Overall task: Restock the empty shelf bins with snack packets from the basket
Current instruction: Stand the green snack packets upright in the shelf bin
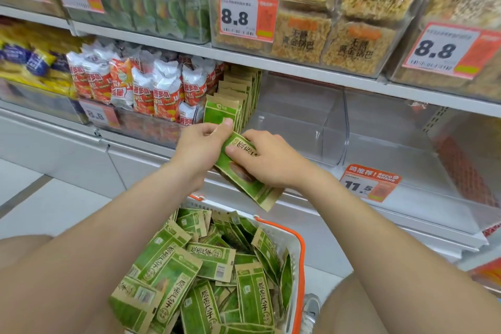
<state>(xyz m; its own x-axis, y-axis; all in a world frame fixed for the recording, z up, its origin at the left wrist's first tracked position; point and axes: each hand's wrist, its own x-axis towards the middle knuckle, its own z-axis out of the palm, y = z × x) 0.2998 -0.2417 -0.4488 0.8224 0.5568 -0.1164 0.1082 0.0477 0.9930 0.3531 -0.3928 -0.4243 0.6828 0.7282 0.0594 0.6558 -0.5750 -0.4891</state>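
The shelf (271,65) runs across the whole view in white tiers, its upper row packed with clear bins of golden puffed snacks and green bags behind 8.8 price tags (245,17). On the middle tier, a clear bin (298,116) at the centre is mostly bare, with only a row of green packets (238,95) standing upright against its left wall, just beside the red-and-white bags (151,87); the bin to its right (393,127) holds nothing, and an 11.5 price tag (368,183) hangs at the shelf's front edge. Below, a white basket (294,245) with an orange rim sits between the person's knees, heaped with loose snack packets (206,274): flat kraft-brown pouches with bright green panels, dark Chinese lettering and barcodes, lying at all angles. Both hands meet in front of the shelf's front edge, gripping a small stack of the same packets (244,176), tilted. The left hand (200,149) is curled around its upper end, thumb on top; the right hand (268,160) is closed over its face, fingers pressing it.
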